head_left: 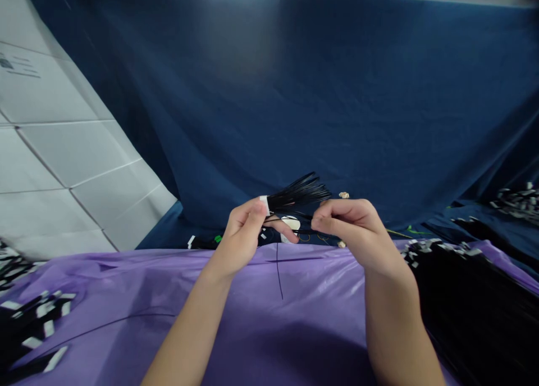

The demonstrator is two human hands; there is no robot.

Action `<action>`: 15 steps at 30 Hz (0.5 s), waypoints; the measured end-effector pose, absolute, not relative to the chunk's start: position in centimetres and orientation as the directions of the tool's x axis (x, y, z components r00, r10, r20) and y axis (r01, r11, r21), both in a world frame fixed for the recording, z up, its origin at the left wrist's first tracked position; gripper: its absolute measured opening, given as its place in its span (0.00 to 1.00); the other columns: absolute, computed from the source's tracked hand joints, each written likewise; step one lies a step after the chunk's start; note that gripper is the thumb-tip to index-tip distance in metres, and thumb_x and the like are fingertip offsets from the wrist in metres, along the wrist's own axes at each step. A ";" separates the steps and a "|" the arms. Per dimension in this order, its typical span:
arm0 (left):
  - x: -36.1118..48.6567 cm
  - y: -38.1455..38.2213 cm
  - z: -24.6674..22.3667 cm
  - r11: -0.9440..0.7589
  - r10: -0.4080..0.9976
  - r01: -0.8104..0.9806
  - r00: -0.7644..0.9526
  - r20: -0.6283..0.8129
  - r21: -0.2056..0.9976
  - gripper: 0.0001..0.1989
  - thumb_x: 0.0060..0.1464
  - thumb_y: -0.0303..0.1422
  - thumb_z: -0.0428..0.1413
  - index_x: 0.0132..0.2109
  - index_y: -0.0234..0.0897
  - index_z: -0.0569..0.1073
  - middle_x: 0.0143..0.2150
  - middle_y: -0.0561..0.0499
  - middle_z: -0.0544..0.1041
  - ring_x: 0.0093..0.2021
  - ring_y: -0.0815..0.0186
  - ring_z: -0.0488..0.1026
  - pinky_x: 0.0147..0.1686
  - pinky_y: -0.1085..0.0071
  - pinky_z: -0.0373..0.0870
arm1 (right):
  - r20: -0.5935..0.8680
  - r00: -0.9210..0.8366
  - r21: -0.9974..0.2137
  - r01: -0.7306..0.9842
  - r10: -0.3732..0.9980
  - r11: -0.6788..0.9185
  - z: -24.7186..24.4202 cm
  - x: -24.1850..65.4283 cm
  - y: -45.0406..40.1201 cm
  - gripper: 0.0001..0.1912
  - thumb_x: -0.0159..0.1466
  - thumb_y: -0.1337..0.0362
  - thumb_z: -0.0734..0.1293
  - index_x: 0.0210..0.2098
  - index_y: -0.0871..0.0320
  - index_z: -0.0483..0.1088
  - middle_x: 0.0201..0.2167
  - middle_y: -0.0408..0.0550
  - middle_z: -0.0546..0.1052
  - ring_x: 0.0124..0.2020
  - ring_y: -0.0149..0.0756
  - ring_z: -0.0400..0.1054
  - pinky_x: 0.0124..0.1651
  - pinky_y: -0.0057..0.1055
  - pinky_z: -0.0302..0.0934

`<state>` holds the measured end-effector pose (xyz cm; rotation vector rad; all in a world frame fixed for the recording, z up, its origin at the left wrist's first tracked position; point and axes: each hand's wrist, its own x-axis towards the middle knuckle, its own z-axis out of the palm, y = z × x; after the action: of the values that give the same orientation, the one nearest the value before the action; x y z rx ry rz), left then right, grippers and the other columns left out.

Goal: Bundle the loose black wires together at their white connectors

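Observation:
My left hand (242, 231) is closed around a bundle of thin black wires (300, 194), its thumb pressing on the white band (265, 205) near one end. Beyond the band the wires fan out to the upper right. Level with it, my right hand (356, 224) pinches a few black strands below the main fan; the fingertips partly hide them. A single loose black strand (278, 273) hangs beneath my left hand, in front of the purple sheet (303, 313). Behind my left fingers, a small white object (290, 225) is partly hidden.
Black bundles with white bands (37, 324) lie at left, and a larger black pile with white ends (471, 285) lies at right. A dark blue cloth (337, 94) hangs behind. White boxes or panels (80, 150) stand at left. Small beige pieces (344, 195) lie beyond my hands.

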<state>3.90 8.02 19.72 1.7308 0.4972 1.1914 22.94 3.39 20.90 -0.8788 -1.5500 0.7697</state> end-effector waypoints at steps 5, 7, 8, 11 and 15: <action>3.9 8.0 19.8 -0.435 0.732 -0.208 0.485 0.479 0.876 0.29 0.61 0.53 0.44 0.30 0.35 0.76 0.26 0.44 0.80 0.33 0.59 0.77 0.42 0.63 0.69 | 0.537 -0.007 -0.838 0.110 0.844 0.534 20.5 23.2 3.7 0.10 0.58 0.65 0.70 0.20 0.58 0.73 0.18 0.41 0.68 0.23 0.28 0.58 0.26 0.27 0.55; 4.0 8.0 19.8 -0.417 0.733 -0.230 0.487 0.475 0.879 0.30 0.61 0.54 0.44 0.30 0.35 0.76 0.25 0.44 0.79 0.31 0.59 0.77 0.41 0.64 0.69 | 0.554 0.034 -0.829 0.121 0.832 0.547 20.5 23.2 3.7 0.10 0.57 0.66 0.70 0.19 0.57 0.72 0.18 0.41 0.68 0.23 0.28 0.58 0.25 0.27 0.54; 4.1 8.0 19.8 -0.409 0.734 -0.239 0.487 0.473 0.881 0.30 0.60 0.55 0.44 0.30 0.35 0.76 0.25 0.44 0.79 0.31 0.60 0.77 0.40 0.64 0.69 | 0.557 0.050 -0.827 0.129 0.829 0.548 20.5 23.2 3.7 0.10 0.56 0.66 0.70 0.19 0.57 0.72 0.18 0.41 0.67 0.23 0.28 0.57 0.25 0.27 0.53; 4.2 8.1 19.7 -0.397 0.741 -0.248 0.481 0.468 0.884 0.30 0.59 0.55 0.45 0.30 0.35 0.76 0.24 0.45 0.79 0.30 0.60 0.77 0.40 0.65 0.69 | 0.563 0.061 -0.822 0.149 0.824 0.550 20.6 23.1 3.5 0.10 0.57 0.66 0.70 0.20 0.57 0.72 0.17 0.41 0.67 0.22 0.27 0.56 0.24 0.27 0.52; 4.2 8.2 19.7 -0.404 0.742 -0.248 0.474 0.474 0.880 0.29 0.60 0.55 0.45 0.29 0.35 0.75 0.24 0.44 0.79 0.30 0.60 0.77 0.38 0.65 0.69 | 0.571 0.036 -0.814 0.157 0.821 0.559 20.6 23.0 3.6 0.11 0.58 0.64 0.70 0.20 0.57 0.71 0.17 0.40 0.65 0.21 0.27 0.55 0.24 0.27 0.51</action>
<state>4.21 8.20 19.68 1.6497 0.4323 1.1541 23.04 3.55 20.58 -0.8834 -1.4749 0.6284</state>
